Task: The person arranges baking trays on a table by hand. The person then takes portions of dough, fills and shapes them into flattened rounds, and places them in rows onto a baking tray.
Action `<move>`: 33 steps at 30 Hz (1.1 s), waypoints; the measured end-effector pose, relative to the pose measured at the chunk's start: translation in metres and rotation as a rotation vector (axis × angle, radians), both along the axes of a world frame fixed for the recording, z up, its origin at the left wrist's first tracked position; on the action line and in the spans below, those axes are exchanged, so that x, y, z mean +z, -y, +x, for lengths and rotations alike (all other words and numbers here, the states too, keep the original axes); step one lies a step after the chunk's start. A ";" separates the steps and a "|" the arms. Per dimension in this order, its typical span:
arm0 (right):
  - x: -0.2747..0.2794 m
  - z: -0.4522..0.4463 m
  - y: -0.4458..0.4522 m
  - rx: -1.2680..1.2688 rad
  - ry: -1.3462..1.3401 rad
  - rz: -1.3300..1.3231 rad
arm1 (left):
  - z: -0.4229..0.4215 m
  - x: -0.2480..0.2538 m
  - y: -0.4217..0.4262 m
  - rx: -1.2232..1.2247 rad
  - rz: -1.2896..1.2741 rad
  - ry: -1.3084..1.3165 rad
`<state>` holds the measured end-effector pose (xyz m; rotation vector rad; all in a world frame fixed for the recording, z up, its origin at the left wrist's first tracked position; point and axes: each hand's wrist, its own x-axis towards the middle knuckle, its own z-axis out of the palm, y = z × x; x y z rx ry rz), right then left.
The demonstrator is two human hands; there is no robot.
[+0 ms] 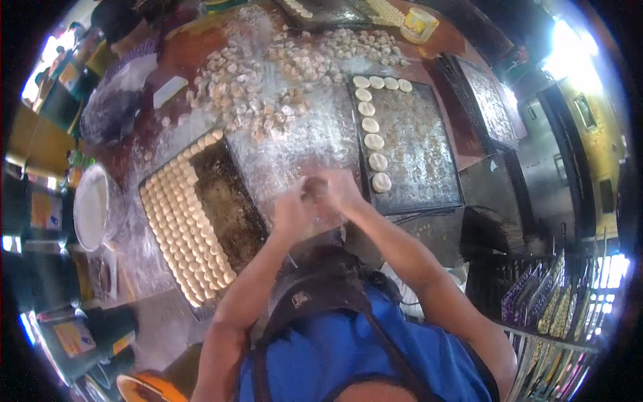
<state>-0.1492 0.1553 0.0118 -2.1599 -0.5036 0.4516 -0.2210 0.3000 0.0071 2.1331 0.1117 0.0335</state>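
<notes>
Close together over the floury table [321, 144], my left hand [293, 213] and my right hand [340, 189] have their fingers curled inward. Between them shows a small brownish patch, too blurred to name. To the left lies a dark baking tray [228, 191] with rows of small pale dough balls [184, 231] along its left side. On the right, another baking tray [415, 144] bears flattened dough rounds [373, 142] along its top and left edges. Beyond my hands, many floured dough pieces [261, 100] are scattered.
At the left stands a white tub [96, 206]. A pale scraper-like block [170, 92] lies near the dough pieces. Stacked trays [482, 100] sit at the right edge, a yellow-white bucket [419, 25] at the back. A rack [556, 301] of filled trays stands lower right.
</notes>
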 end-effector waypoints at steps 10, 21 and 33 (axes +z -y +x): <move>-0.066 0.055 0.029 0.335 0.215 0.100 | 0.032 -0.060 0.026 0.153 0.304 0.014; -0.043 0.073 0.002 0.388 0.110 -0.168 | 0.022 -0.041 0.028 0.299 0.096 -0.046; -0.063 0.042 -0.060 0.089 0.525 -0.475 | 0.006 -0.019 -0.115 0.566 0.302 0.026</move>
